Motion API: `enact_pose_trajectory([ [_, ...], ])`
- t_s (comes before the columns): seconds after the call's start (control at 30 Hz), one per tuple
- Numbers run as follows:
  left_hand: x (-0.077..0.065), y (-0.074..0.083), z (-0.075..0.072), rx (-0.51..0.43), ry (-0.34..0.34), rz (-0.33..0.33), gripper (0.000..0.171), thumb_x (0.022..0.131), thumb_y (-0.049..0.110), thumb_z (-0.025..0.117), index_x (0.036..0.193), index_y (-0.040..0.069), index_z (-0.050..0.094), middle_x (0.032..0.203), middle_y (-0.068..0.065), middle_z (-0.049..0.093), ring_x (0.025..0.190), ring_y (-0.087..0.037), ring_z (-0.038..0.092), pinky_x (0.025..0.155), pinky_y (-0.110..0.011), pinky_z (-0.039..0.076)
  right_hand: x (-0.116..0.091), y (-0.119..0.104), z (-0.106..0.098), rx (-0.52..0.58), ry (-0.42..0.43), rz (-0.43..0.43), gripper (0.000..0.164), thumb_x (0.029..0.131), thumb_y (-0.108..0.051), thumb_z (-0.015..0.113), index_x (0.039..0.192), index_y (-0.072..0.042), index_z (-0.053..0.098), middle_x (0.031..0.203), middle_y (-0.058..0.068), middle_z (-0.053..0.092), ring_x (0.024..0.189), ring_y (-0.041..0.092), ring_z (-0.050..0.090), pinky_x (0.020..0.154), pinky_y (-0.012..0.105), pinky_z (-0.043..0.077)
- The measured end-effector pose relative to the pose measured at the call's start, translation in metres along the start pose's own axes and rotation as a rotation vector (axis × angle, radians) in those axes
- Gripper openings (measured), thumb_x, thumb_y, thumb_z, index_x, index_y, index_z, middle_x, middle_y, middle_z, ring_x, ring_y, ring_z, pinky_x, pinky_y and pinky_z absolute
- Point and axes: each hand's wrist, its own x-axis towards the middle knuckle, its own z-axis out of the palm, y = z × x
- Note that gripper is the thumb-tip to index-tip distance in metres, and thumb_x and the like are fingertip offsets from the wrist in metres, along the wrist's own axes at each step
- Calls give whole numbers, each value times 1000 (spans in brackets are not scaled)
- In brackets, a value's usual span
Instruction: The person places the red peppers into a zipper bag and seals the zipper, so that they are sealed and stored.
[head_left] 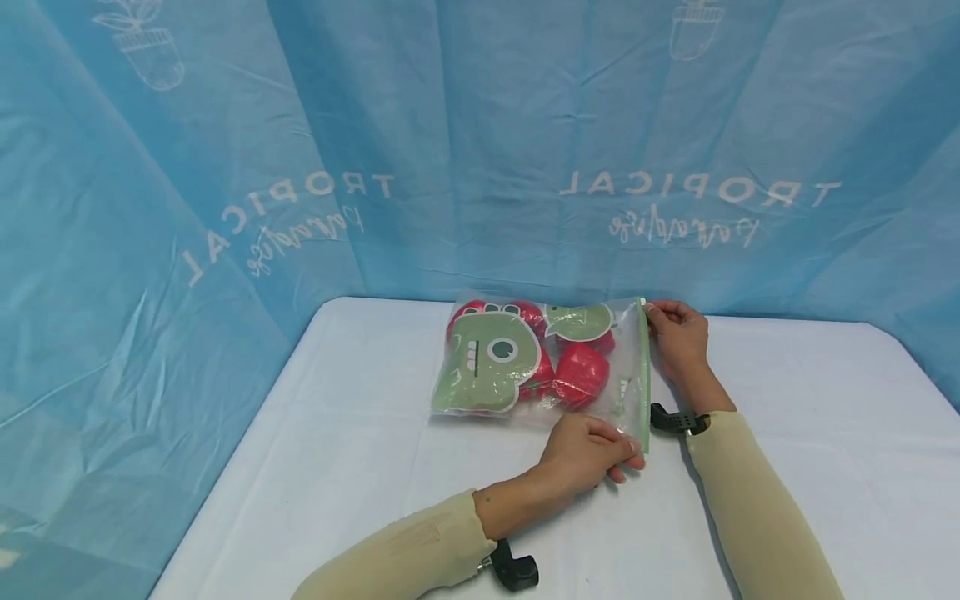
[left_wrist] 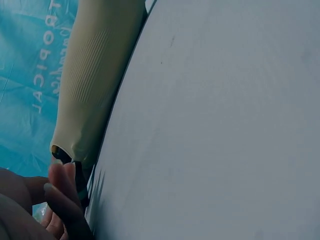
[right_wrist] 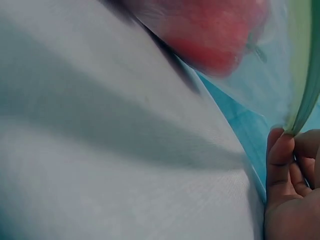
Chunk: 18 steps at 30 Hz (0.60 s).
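A clear zip bag (head_left: 633, 367) printed with a green cartoon monster lies across the table, its green zip edge toward the right. Inside are several glossy red bell peppers (head_left: 581, 375), partly covered by the print; a green stem shows on one in the right wrist view. My right hand (head_left: 682, 337) pinches the far end of the zip edge between thumb and finger, seen closely in the right wrist view. At the near end, my left hand (head_left: 588, 454) pinches the other corner. The left wrist view shows mostly its fingers (left_wrist: 65, 195), with the bag almost hidden.
A white cloth covers the table (head_left: 360, 375). Behind and to the left hangs a blue curtain (head_left: 510, 150) with white lettering, close to the table's far edge. A black wrist device (head_left: 516, 571) is worn on the left arm and another (head_left: 672, 418) on the right.
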Motion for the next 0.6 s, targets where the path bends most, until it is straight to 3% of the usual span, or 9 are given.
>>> enact_pose_trajectory([
  [0.17,2,0,-2,78,-39,-4,7,97,13,76,93,9,79,75,-2,79,53,-8,65,45,-19,37,2,1,-2,-14,-27,-5,26,103,-19,71,119,1,69,96,-3,69,82,7,66,70,16,55],
  [0.37,-2,3,-9,256,-156,36,5,97,17,76,94,14,79,72,3,77,56,-9,69,48,-20,46,-5,1,-7,-42,-140,-21,46,110,-28,58,137,9,63,134,19,68,103,6,70,88,17,57],
  [0.5,-7,9,-20,481,-230,139,4,95,17,77,95,14,79,71,10,73,64,-1,67,62,-17,51,-11,-1,-15,-130,-229,-37,54,112,-33,53,146,9,56,149,29,56,112,4,67,93,18,56],
  [0.6,-12,16,-31,661,-219,216,5,95,21,78,97,18,79,73,17,68,69,4,61,68,-16,49,-18,-4,-24,-233,-297,-41,58,112,-36,50,151,7,51,152,28,53,121,12,66,99,22,56],
])
